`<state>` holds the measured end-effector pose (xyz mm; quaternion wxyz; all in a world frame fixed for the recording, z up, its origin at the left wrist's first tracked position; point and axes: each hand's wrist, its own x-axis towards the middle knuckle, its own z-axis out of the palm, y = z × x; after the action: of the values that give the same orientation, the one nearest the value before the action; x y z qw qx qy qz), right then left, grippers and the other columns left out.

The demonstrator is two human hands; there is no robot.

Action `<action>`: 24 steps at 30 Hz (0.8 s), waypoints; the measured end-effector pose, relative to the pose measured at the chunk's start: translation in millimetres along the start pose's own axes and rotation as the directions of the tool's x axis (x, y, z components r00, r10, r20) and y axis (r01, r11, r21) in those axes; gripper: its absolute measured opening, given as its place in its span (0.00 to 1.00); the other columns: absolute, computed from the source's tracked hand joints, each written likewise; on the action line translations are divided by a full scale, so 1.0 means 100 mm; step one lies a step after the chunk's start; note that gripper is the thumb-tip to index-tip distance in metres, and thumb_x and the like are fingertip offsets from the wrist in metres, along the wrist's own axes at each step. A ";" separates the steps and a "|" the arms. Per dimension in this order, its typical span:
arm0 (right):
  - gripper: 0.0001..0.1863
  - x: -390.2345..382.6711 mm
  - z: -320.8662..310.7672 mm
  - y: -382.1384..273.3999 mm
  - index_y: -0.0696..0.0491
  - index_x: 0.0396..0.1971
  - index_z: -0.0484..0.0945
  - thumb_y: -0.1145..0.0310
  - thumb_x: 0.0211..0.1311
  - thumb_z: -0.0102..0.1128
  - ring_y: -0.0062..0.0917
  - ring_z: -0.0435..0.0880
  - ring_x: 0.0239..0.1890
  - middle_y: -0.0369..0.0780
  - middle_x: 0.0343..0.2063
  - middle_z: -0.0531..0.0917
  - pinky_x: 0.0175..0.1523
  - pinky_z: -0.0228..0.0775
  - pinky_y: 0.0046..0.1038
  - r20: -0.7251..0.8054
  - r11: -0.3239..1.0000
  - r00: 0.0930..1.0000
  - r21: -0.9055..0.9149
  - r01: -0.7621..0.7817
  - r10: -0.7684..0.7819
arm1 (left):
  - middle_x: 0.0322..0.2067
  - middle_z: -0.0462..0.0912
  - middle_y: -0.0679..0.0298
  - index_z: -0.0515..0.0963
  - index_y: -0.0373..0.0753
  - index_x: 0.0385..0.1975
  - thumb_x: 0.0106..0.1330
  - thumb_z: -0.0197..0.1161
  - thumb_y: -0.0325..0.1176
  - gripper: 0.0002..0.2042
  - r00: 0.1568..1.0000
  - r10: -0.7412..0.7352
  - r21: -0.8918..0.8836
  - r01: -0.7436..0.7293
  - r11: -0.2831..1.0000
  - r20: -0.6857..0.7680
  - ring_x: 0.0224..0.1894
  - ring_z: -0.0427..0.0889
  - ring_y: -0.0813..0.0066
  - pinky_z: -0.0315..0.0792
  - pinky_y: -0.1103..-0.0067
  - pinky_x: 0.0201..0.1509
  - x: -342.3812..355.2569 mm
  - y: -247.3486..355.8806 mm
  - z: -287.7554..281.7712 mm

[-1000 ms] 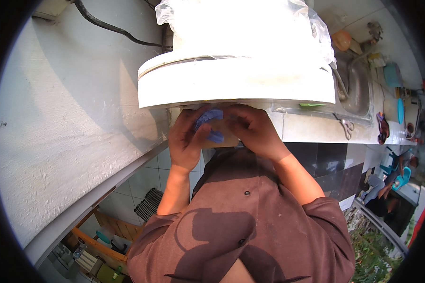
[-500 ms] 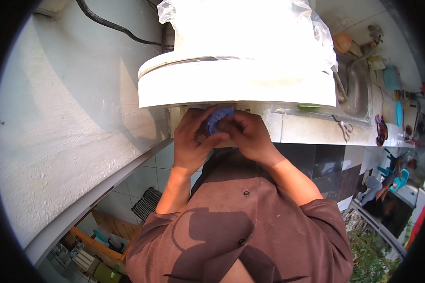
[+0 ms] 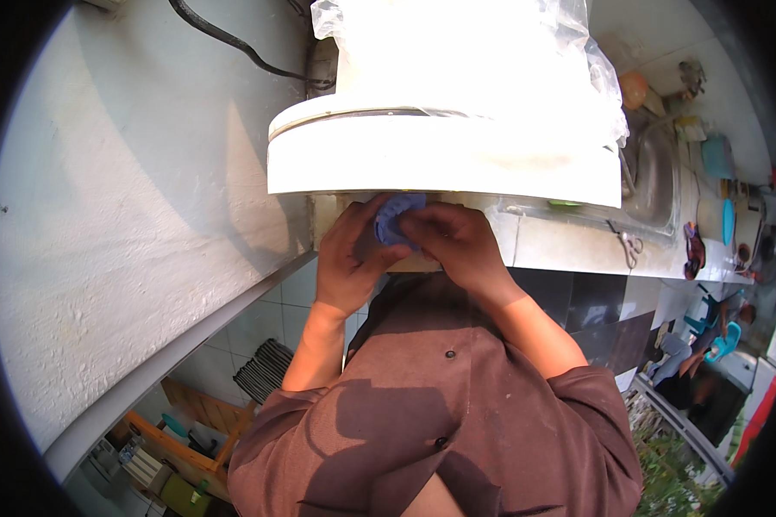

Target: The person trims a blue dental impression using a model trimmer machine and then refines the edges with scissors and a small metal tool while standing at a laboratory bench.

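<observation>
Just below the front edge of a large white overexposed object (image 3: 440,155), my two hands meet around a small blue-purple piece with a ruffled, pleated rim (image 3: 394,213). My left hand (image 3: 347,258) curls round its left side, thumb across the bottom. From the right, my right hand (image 3: 461,246) pinches it, fingers pressing at its inner side. The lower part of the piece is hidden by my fingers, and I cannot make out its exact kind. Crumpled clear plastic (image 3: 608,86) hangs over the white object's right side.
To the right, a pair of scissors (image 3: 631,248) lies on the tiled counter (image 3: 569,246) beside a metal sink (image 3: 655,172). A rough white wall (image 3: 121,258) borders the left. A person (image 3: 685,366) is far right, near a turquoise chair (image 3: 726,343).
My right fingers have shifted on the blue piece, and its ruffled rim shows rounder and wider. The whole view has moved slightly, with the white object a little farther right.
</observation>
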<state>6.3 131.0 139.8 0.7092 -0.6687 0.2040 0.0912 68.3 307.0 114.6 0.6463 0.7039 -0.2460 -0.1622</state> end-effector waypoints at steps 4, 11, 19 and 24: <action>0.10 -0.04 -0.06 0.02 0.56 0.40 0.84 0.68 0.63 0.62 0.18 0.80 0.27 0.39 0.31 0.85 0.34 0.72 0.23 -0.061 0.989 0.995 -0.129 0.075 -0.083 | 0.49 0.77 0.60 0.72 0.30 0.59 0.58 0.70 0.22 0.27 0.996 -0.088 -0.294 0.080 0.952 -0.013 0.52 0.75 0.72 0.70 0.77 0.55 -0.04 0.02 0.03; 0.12 -0.24 -0.15 -0.17 0.53 0.43 0.83 0.73 0.58 0.65 0.31 0.84 0.33 0.42 0.38 0.85 0.37 0.76 0.28 -0.012 0.735 0.862 -0.528 0.425 -0.507 | 0.37 0.77 0.61 0.73 0.28 0.57 0.62 0.68 0.28 0.24 0.975 -0.189 -0.095 0.200 0.975 0.116 0.32 0.76 0.79 0.72 0.82 0.35 -0.01 0.13 -0.15; 0.11 -0.08 -0.21 -0.29 0.53 0.42 0.83 0.69 0.60 0.65 0.34 0.85 0.39 0.42 0.37 0.85 0.43 0.77 0.31 0.157 0.725 0.844 -0.448 0.524 -0.513 | 0.25 0.78 0.63 0.76 0.26 0.51 0.64 0.68 0.38 0.22 0.932 -0.220 -0.151 0.271 0.951 0.289 0.21 0.75 0.80 0.71 0.83 0.26 0.07 0.24 -0.14; 0.10 -0.05 -0.29 -0.31 0.54 0.40 0.84 0.72 0.58 0.67 0.31 0.85 0.34 0.41 0.33 0.85 0.39 0.77 0.28 0.281 0.660 0.801 -0.457 0.596 -0.528 | 0.26 0.80 0.61 0.79 0.29 0.39 0.63 0.70 0.39 0.16 0.895 -0.277 -0.144 0.344 0.928 0.350 0.22 0.77 0.80 0.71 0.82 0.25 0.06 0.30 -0.10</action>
<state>9.5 100.1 168.9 0.5032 -0.8586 -0.0902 -0.0392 75.0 310.7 146.1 0.6308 0.6287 -0.2147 -0.4009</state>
